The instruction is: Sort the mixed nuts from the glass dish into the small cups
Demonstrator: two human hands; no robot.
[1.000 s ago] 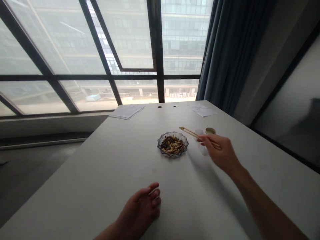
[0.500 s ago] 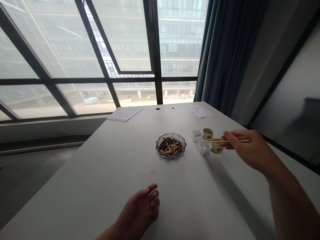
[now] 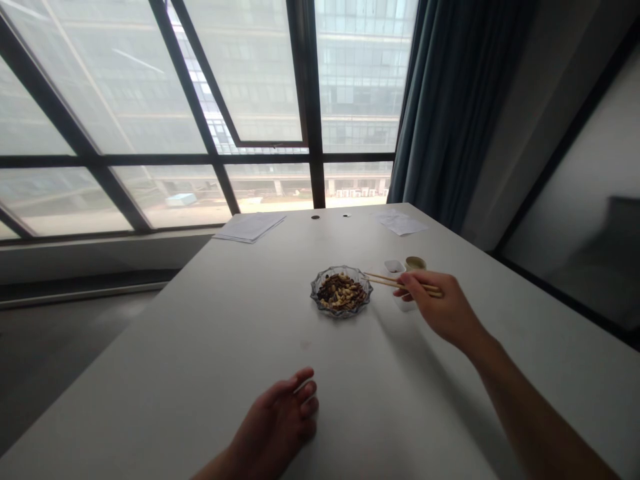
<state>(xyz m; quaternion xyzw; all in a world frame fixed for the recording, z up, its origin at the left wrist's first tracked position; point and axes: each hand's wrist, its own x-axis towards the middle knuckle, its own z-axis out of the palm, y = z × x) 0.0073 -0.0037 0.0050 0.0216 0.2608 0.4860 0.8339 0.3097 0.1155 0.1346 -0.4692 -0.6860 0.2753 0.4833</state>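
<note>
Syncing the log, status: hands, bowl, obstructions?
Right hand holding chopsticks, tips near glass bowl. Left hand empty. Bowl upright. Right hand partly hides nearer white cup.

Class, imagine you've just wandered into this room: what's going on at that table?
A person holds chopsticks in the right hand, the tips beside the right rim of a glass bowl of mixed nut-like pieces. Whether the tips grip anything is too small to tell. The left hand, loosely curled, holds nothing visible. Behind the right hand, a white container and a yellowish cup are partly visible.
</note>
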